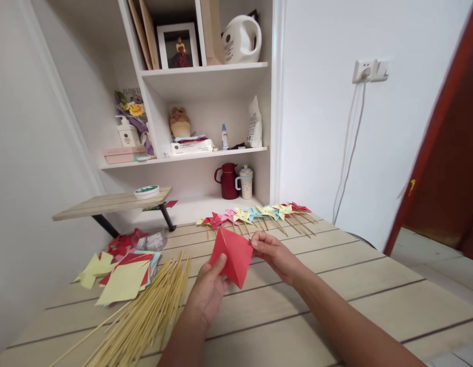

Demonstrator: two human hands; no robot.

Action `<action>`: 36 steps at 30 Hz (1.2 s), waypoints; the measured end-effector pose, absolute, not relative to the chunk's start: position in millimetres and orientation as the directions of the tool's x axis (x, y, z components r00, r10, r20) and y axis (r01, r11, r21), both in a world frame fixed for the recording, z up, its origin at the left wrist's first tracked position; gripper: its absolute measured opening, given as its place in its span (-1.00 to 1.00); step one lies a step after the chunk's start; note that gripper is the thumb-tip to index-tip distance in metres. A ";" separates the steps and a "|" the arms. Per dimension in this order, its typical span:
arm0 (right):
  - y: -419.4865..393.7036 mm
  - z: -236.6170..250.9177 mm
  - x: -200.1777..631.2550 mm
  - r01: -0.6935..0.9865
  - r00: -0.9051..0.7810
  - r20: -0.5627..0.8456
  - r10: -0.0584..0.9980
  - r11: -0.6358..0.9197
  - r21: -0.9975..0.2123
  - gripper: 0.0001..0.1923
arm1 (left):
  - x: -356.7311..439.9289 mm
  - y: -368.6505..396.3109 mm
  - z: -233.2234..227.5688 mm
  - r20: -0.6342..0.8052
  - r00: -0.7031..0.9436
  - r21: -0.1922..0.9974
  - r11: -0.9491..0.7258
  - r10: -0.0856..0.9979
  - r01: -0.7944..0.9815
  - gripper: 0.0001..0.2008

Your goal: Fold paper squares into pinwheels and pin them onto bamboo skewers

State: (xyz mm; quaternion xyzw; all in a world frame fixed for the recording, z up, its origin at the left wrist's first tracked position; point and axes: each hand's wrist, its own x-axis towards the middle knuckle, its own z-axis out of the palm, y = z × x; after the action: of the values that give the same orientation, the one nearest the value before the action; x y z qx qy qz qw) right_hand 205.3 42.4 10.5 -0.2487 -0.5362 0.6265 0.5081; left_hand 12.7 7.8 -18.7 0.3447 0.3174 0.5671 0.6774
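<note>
Nearest, a loose sheaf of thin bamboo skewers (145, 316) is spread on the pale wooden plank table (336, 306), at the lower left. Just beside it, the left hand (208, 293) is raised above the tabletop, its thumb and fingers pinched on the lower left edge of a folded red paper square (232, 257). The right hand (272, 252) is closed on the paper's right corner, thumb and fingertips gripping it. The paper is held in the air between both hands, tilted, over the middle of the table.

To the left, a stack of yellow, red and pale blue paper squares (124, 278) is laid flat, with a few loose sheets beside it. Further back, a row of finished paper pinwheels (255, 214) on sticks is lined along the far edge of the table, in red, pink, yellow and blue.

Behind the table, a small wooden riser (110, 204) is seen carrying a round tape roll (147, 191). A white shelf unit (206, 153) is set against the wall, holding a red jug (227, 181), a framed picture (178, 46) and a white kettle (240, 40). A wall socket (368, 70) with hanging cables is seen at the right.
</note>
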 end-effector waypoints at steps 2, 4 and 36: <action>41.9 6.8 201.3 -0.341 -0.335 0.219 0.916 0.098 -0.935 -0.65 | 11.8 7.1 -18.7 -0.065 0.060 0.852 0.087 0.996 -0.517 -0.56; 41.1 3.3 196.0 -0.354 -0.321 0.175 0.931 0.054 -0.934 -0.60 | 10.6 8.4 -19.4 -0.101 -0.038 0.856 0.067 0.994 -0.513 -0.59; 40.6 -18.2 182.4 -0.012 -0.214 0.215 0.953 0.218 -0.976 -0.41 | -1.3 15.1 -27.5 -0.038 0.330 0.924 0.159 0.943 -0.348 -0.56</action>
State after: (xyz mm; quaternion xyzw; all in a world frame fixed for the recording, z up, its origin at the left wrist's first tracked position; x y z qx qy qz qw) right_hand 182.4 40.6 -18.2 -0.3885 -0.6055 0.4901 0.4921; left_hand -1.3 15.1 -27.5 0.4443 0.3348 0.4722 0.6837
